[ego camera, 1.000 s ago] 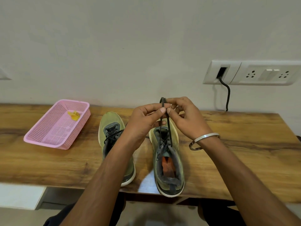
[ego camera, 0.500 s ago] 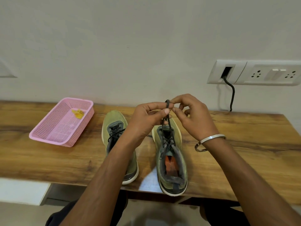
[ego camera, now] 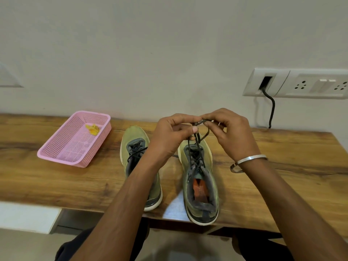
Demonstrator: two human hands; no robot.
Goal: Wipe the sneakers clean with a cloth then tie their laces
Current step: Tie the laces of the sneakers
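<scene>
Since a second ago, my two hands have drawn the dark lace (ego camera: 197,142) up off the right sneaker (ego camera: 199,178) and turned its top over: where it stood as an upright loop between the fingertips, it now lies bent across toward the right hand. I judge I'm midway through forming the bow, past the first loop and into the wrap. My left hand (ego camera: 169,136) pinches the lace strands between thumb and fingertips just above the right sneaker's toe. My right hand (ego camera: 227,132) pinches the bent end beside it, the two hands touching at the fingertips. The lace runs down from that pinch to the eyelets, taut enough to stand clear of the tongue. The left sneaker (ego camera: 139,162) sits just left of the right sneaker, partly under my left forearm; I can't tell whether its laces are tied. Well left of the sneakers is a pink basket (ego camera: 62,147).
</scene>
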